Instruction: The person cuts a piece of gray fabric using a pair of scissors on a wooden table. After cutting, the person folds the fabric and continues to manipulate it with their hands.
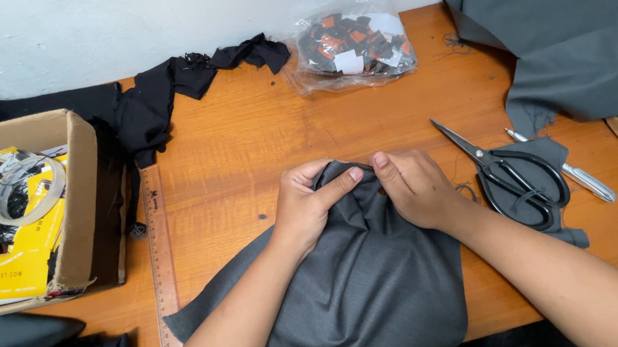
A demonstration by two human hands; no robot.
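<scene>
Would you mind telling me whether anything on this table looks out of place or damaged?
Nothing looks damaged. Only small things: the black strip by the wall has frayed ends, loose threads lie near the far grey cloth, and the scissors rest on a grey scrap.

View: single head-worn camera, looking steeply down and forward over a wooden table (pixel 248 134).
Facing: toward the white wall (pixel 96 29) along the table's far edge.
Nearness: close; both forearms enter from the bottom edge, the left hand (pixel 304 203) and right hand (pixel 415 188) near frame centre.
Edges: box (pixel 72 204) at left, grey cloth (pixel 568 39) at upper right.
Shared ground: one view only.
</scene>
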